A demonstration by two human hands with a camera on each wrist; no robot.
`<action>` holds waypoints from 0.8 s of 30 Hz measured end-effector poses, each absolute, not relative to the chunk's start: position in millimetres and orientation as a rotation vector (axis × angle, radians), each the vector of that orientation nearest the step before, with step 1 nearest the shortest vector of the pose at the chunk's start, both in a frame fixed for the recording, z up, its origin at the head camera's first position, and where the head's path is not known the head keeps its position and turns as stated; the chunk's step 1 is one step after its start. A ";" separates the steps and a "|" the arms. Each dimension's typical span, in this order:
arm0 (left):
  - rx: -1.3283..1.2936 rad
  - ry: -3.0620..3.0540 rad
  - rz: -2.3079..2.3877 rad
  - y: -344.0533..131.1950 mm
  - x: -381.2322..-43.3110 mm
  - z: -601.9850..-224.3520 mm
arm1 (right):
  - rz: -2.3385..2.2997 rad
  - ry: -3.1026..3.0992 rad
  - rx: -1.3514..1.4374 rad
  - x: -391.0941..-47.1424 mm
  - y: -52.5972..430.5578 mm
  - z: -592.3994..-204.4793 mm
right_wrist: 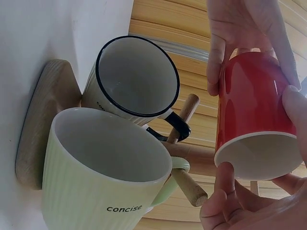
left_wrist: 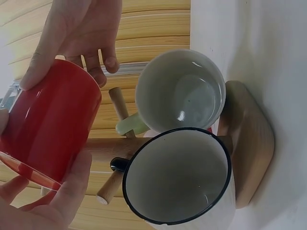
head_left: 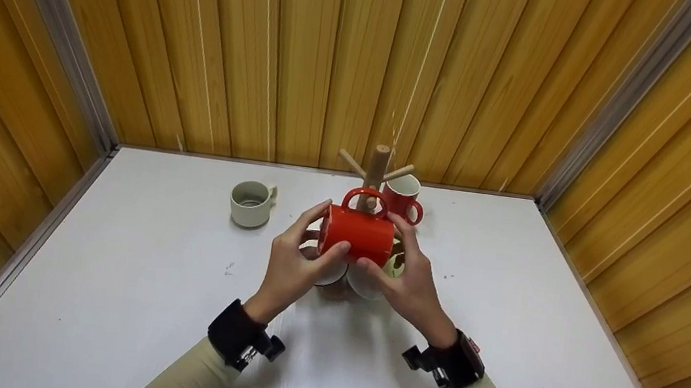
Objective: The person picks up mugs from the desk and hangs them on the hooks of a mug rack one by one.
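Both hands hold a glossy red mug [head_left: 359, 234] on its side above the table, its handle pointing away and up. My left hand [head_left: 293, 267] grips the base end, thumb on the near side. At the other end, the right hand [head_left: 408, 284] holds the mug near its rim; the right wrist view shows the white inside. Just behind stands a wooden mug tree [head_left: 378, 165] with bare upper pegs. On its lower pegs hang a black-rimmed white mug [left_wrist: 177, 177] and a pale green mug [right_wrist: 91, 201] lettered "concise".
A second red mug [head_left: 393, 202] stands behind the tree to the right, its handle toward the right. Off to the left sits a pale grey-green mug [head_left: 249, 214], upright. Wood-patterned panels [head_left: 303, 57] enclose the white table [head_left: 130, 286] at the back and sides.
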State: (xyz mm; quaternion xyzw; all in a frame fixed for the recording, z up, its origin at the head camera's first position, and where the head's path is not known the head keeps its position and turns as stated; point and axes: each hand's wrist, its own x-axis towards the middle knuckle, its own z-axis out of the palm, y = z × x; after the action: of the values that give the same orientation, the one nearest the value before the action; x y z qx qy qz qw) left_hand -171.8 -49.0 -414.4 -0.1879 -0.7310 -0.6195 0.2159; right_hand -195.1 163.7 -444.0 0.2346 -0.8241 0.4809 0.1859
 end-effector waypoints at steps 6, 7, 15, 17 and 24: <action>-0.519 -2.029 -1.712 -47.4 -175.0 -413.8 | 1.385 -2.319 0.618 -196.0 159.7 -445.5; -0.521 -2.027 -1.710 -47.2 -175.4 -413.5 | 1.391 -2.320 0.606 -194.6 157.8 -443.9; -0.529 -2.032 -1.685 -50.1 -200.9 -448.4 | 1.423 -2.335 0.566 -195.8 151.3 -446.6; -0.523 -2.043 -1.678 -50.3 -201.7 -449.3 | 1.430 -2.329 0.573 -197.1 151.7 -448.4; -0.507 -2.094 -1.644 -49.3 -203.3 -449.2 | 1.415 -2.344 0.581 -200.7 153.0 -449.3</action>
State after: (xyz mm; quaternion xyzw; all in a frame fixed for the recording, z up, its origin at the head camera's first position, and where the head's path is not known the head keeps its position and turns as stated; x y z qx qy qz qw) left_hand -203.3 -49.3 -449.2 -0.1827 -0.7548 -0.5925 0.2143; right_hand -200.7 153.0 -449.3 0.2045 -0.8252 0.4982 0.1704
